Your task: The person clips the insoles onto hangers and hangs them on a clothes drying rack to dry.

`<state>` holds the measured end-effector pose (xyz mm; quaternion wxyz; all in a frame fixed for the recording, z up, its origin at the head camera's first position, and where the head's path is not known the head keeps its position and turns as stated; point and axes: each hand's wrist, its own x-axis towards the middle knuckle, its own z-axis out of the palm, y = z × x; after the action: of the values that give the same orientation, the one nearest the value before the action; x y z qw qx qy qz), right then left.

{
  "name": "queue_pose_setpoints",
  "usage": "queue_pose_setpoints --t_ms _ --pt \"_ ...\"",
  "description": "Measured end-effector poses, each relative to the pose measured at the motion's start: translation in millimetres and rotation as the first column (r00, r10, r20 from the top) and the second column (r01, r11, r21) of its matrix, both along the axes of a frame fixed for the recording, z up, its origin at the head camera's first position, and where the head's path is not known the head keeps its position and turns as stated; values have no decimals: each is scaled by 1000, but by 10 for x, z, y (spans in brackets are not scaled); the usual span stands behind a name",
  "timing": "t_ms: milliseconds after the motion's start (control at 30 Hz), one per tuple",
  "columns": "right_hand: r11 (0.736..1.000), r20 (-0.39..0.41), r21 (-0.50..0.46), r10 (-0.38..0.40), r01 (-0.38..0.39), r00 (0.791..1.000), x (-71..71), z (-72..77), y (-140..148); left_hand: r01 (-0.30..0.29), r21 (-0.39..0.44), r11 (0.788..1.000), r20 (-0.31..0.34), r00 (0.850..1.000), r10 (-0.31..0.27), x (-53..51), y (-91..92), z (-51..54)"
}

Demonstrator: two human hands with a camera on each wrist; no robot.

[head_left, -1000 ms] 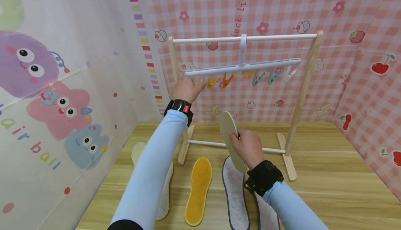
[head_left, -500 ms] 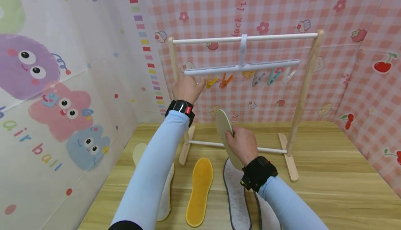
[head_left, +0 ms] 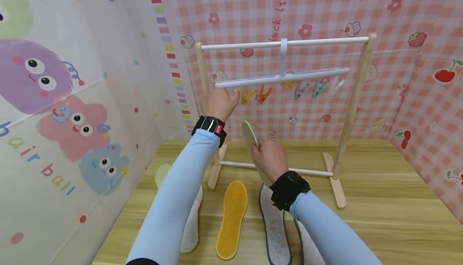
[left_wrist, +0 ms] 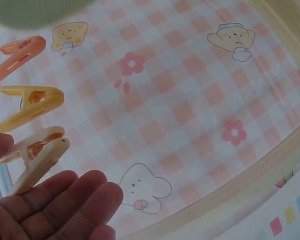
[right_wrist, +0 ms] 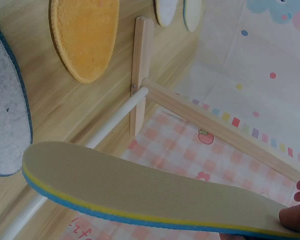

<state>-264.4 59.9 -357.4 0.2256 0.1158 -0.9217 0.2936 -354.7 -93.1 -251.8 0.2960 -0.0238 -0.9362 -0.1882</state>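
My left hand (head_left: pixel 218 104) is raised at the left end of the white hanger (head_left: pixel 249 81). In the left wrist view its thumb and fingers pinch the handles of a cream clothespin (left_wrist: pixel 37 155), whose mouth is slightly parted. A yellow clothespin (left_wrist: pixel 37 102) and an orange one (left_wrist: pixel 22 55) hang beside it. My right hand (head_left: pixel 272 158) grips a beige insole (right_wrist: pixel 140 190) by its edge, thumb on its face; a yellow and blue layered rim shows. The insole is tilted upright below the hanger, apart from the clothespins.
A wooden rack (head_left: pixel 352 108) with a white top rod (head_left: pixel 325 41) carries the hanger. Grey (head_left: pixel 301 91), teal (head_left: pixel 319 88) and white (head_left: pixel 336 85) clothespins hang at right. On the table lie an orange insole (head_left: pixel 232 221), dark-edged grey insoles (head_left: pixel 275 225) and pale ones (head_left: pixel 191 229), partly behind my left arm.
My right hand has carried the beige insole leftward and slightly up, toward the hanger's left end. The left hand has stayed at the clothespin.
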Motion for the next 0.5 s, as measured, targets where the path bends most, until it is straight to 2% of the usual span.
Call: queue_pose_setpoints --t_ms 233,500 --pt "1000 -6 2 -4 4 1000 -72 31 -67 -1 -27 1000 9 1000 1 41 35 4" --pt "999 -28 42 -27 28 999 -119 60 -158 -23 -57 998 -15 1000 22 69 70 6"
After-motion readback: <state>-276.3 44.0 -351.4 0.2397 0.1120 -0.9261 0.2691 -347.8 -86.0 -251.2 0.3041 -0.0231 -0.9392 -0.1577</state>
